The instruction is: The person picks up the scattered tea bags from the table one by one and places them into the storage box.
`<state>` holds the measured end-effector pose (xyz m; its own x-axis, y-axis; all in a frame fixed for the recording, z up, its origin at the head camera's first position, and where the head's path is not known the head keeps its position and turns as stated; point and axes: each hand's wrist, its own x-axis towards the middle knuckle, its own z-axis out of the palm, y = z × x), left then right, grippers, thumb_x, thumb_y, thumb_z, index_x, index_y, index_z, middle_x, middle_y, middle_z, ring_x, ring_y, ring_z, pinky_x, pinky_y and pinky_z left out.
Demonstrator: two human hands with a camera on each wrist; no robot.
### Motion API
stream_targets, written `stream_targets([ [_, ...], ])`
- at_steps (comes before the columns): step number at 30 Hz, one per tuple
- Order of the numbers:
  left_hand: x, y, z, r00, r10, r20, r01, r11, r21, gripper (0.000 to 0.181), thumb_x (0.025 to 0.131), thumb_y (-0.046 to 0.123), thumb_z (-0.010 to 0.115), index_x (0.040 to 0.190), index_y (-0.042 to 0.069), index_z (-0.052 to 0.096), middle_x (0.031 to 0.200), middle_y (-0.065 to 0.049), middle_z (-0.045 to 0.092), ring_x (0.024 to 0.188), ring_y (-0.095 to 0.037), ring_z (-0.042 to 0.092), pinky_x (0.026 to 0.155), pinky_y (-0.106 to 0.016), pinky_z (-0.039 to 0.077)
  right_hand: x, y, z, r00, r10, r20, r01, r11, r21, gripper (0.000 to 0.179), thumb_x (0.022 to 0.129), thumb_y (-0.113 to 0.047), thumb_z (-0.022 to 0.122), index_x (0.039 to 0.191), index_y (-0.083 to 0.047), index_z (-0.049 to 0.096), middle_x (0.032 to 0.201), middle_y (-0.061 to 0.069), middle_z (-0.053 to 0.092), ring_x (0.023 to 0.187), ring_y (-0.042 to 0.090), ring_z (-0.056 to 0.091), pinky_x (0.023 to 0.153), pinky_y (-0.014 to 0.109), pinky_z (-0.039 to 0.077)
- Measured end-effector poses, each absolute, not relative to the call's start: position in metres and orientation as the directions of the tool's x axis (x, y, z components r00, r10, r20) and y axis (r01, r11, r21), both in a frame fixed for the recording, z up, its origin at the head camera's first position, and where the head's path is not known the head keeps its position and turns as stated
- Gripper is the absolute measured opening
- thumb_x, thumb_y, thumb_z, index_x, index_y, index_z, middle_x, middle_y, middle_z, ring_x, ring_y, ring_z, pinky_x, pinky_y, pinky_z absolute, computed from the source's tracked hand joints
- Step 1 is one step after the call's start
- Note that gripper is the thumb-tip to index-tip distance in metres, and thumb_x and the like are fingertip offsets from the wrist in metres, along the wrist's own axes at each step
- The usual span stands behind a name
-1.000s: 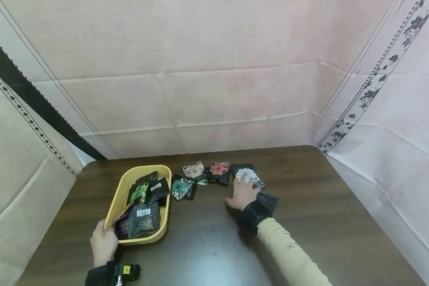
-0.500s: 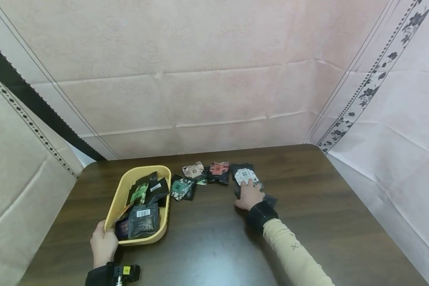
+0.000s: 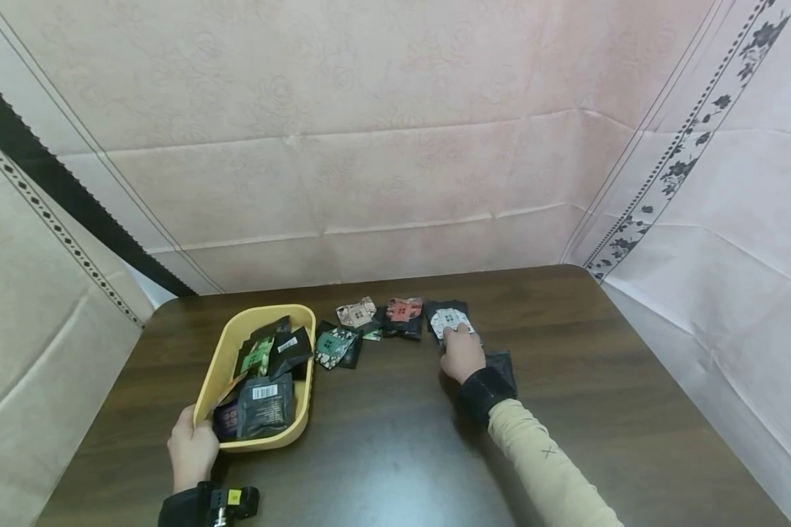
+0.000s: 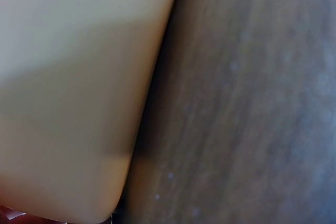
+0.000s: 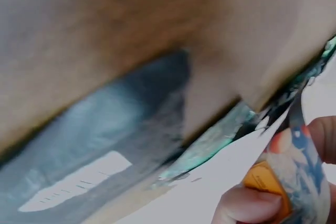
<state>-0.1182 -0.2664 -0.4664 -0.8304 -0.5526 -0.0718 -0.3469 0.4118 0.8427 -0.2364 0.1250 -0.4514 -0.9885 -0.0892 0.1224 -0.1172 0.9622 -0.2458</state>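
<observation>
My left hand [image 3: 192,452] grips the near left corner of a yellow plastic basket [image 3: 209,373] holding several dark sachets [image 3: 266,406]. The basket's pale outer wall [image 4: 68,93] fills the left side of the left wrist view. Right of it, my right hand [image 3: 463,355] is over the table at a dark sachet with a white label [image 3: 450,320]. In the right wrist view, thumb and fingers pinch a sachet [image 5: 302,166] with blue floral print and an orange label; the head view hides most of it. A dark sachet [image 3: 503,366] lies beside my right wrist.
Between basket and right hand lie several more sachets: a green-patterned one [image 3: 334,348], a beige-labelled one [image 3: 357,314] and a red-labelled one [image 3: 403,316]. All rest on a dark wooden table [image 3: 382,439]. Pale patterned cloth [image 3: 369,183] hangs behind its far edge.
My right hand has shifted slightly right, and its spread fingers have drawn together into a pinch. The dark sachet near that wrist has turned a little. My left hand and the basket stay put.
</observation>
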Motion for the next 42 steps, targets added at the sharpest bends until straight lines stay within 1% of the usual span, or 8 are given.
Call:
stream_targets([
  [9,-0.117,-0.267,-0.468,-0.837,-0.546,-0.044,-0.317,0.419,0.851,0.038,0.091,0.005,0.028,0.123,-0.009,0.042,0.12,-0.034,0.044,0.108,-0.047,0.039,0.088,-0.06,0.028,-0.239,0.105,-0.435,-0.978,-0.115,0.177,-0.167,0.934,-0.317,0.016,0.069,-0.001,0.063,0.084,-0.005,0.059,0.088,0.015,0.051,0.074,0.032,0.051,0.062,0.042,0.046],
  [11,-0.116,-0.267,-0.468,-0.839,-0.542,-0.034,-0.311,0.428,0.848,0.037,0.091,0.005,0.028,0.123,-0.009,0.042,0.119,-0.034,0.045,0.108,-0.047,0.04,0.088,-0.06,0.029,-0.239,0.097,-0.429,-0.974,-0.127,0.185,-0.185,0.922,-0.339,0.017,0.069,0.0,0.062,0.085,-0.005,0.058,0.088,0.014,0.05,0.074,0.031,0.051,0.065,0.042,0.047],
  [18,-0.116,-0.27,-0.468,-0.839,-0.544,-0.032,-0.311,0.43,0.847,0.036,0.093,0.007,0.028,0.123,-0.009,0.042,0.12,-0.034,0.044,0.109,-0.048,0.039,0.089,-0.061,0.028,-0.243,0.05,-0.405,-0.953,-0.21,0.22,-0.28,0.888,-0.365,0.027,0.068,-0.001,0.063,0.095,-0.005,0.061,0.106,0.018,0.051,0.087,0.034,0.053,0.069,0.043,0.048],
  [21,-0.116,-0.269,-0.467,-0.836,-0.547,-0.028,-0.307,0.426,0.851,0.036,0.093,0.005,0.028,0.123,-0.01,0.042,0.119,-0.034,0.044,0.108,-0.047,0.04,0.089,-0.061,0.028,-0.244,0.029,-0.397,-0.936,-0.256,0.242,-0.332,0.871,-0.361,0.028,0.068,-0.002,0.064,0.096,-0.005,0.061,0.104,0.017,0.052,0.089,0.035,0.053,0.068,0.043,0.049],
  [26,-0.115,-0.265,-0.466,-0.838,-0.546,-0.007,-0.29,0.435,0.853,0.036,0.09,0.002,0.029,0.121,-0.01,0.043,0.118,-0.033,0.046,0.106,-0.046,0.042,0.088,-0.06,0.03,-0.244,-0.008,-0.388,-0.912,-0.323,0.252,-0.395,0.857,-0.332,0.026,0.069,-0.003,0.064,0.093,-0.009,0.059,0.097,0.013,0.05,0.084,0.028,0.051,0.06,0.036,0.048],
  [31,-0.113,-0.263,-0.465,-0.844,-0.537,-0.007,-0.285,0.438,0.853,0.036,0.089,0.001,0.029,0.12,-0.009,0.044,0.118,-0.033,0.047,0.105,-0.044,0.043,0.087,-0.06,0.032,-0.242,-0.044,-0.38,-0.871,-0.402,0.281,-0.471,0.847,-0.248,0.023,0.07,-0.008,0.066,0.091,-0.011,0.057,0.093,0.009,0.05,0.079,0.025,0.05,0.059,0.031,0.045],
  [37,-0.113,-0.264,-0.463,-0.837,-0.547,0.018,-0.274,0.447,0.852,0.035,0.09,0.0,0.029,0.12,-0.009,0.045,0.117,-0.034,0.048,0.103,-0.045,0.044,0.086,-0.059,0.033,-0.243,-0.084,-0.376,-0.807,-0.541,0.235,-0.586,0.784,-0.207,0.021,0.078,-0.009,0.06,0.099,-0.014,0.056,0.102,0.007,0.047,0.086,0.022,0.046,0.052,0.027,0.042],
  [42,-0.114,-0.264,-0.465,-0.837,-0.548,-0.001,-0.287,0.437,0.852,0.035,0.09,0.001,0.029,0.12,-0.008,0.044,0.118,-0.034,0.048,0.104,-0.044,0.044,0.087,-0.059,0.033,-0.245,-0.108,-0.38,-0.744,-0.638,0.198,-0.664,0.738,-0.121,0.023,0.081,-0.014,0.059,0.104,-0.019,0.055,0.109,0.004,0.047,0.092,0.021,0.048,0.055,0.026,0.042],
])
